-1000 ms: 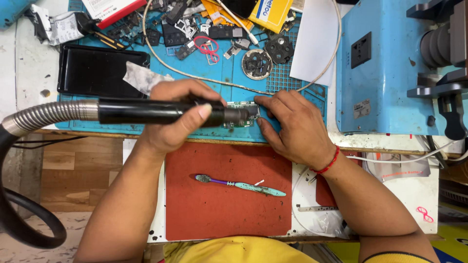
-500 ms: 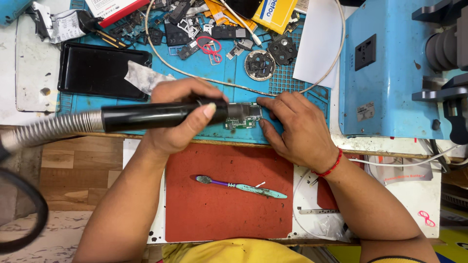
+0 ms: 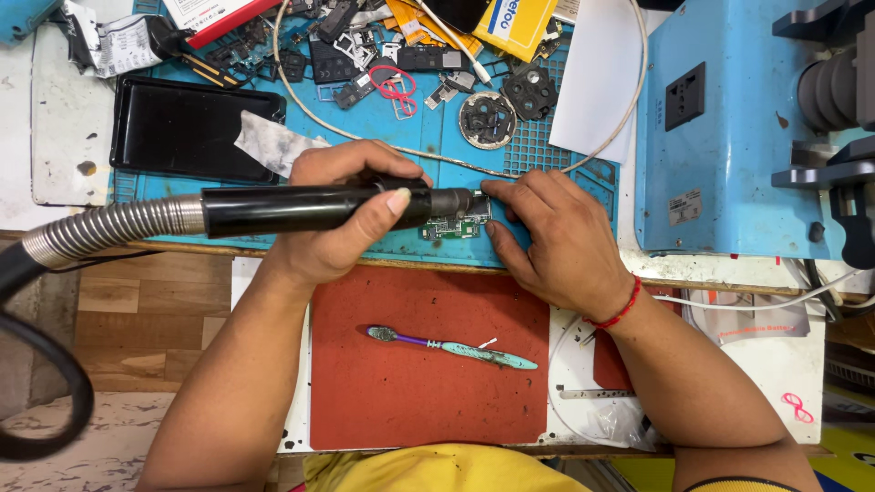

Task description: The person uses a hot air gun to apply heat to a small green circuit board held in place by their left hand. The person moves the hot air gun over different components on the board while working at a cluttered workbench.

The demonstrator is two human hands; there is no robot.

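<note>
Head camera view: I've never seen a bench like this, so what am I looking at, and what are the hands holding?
This is one picture from a camera on the person's head, looking down at a repair bench. The left hand grips a black tool handle on a ribbed metal hose, its tip at a small green circuit board. The right hand steadies that board on the blue mat. Nearer lie a red mat with a toothbrush; a blue machine stands right.

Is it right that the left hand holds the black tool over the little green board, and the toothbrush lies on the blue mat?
Not quite. The head view shows the toothbrush on the red mat, not the blue one. The left hand does hold the black tool over the green board.
</note>
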